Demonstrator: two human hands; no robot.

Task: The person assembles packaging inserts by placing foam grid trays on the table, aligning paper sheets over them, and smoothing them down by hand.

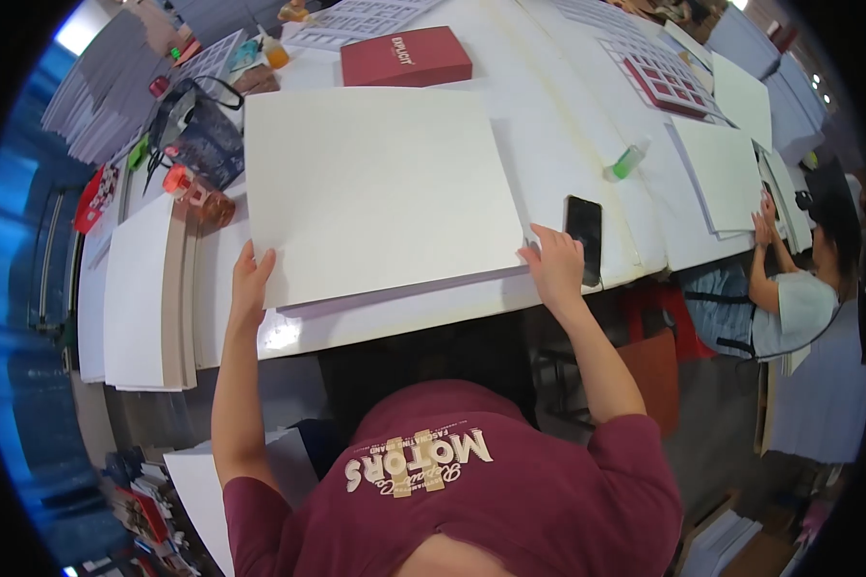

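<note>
L hand [253, 281]: gripping white board [385, 183], L edge
R hand [556, 267]: gripping R edge
Board: btwn the 2, nr tabletop [539, 106] front

The person wears a short-sleeved maroon T-shirt [510, 490], its chest printed at lower centre of the frame with cream "MOTORS" lettering [419, 462] over tan markings.

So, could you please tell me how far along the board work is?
Done, perhaps: the white boards stacked at the table's left side, though they may be waiting instead.
In hand: the large white board on the table, with the left hand and right hand at its near corners.
Left, I'd judge: that board is not yet set aside.
</note>
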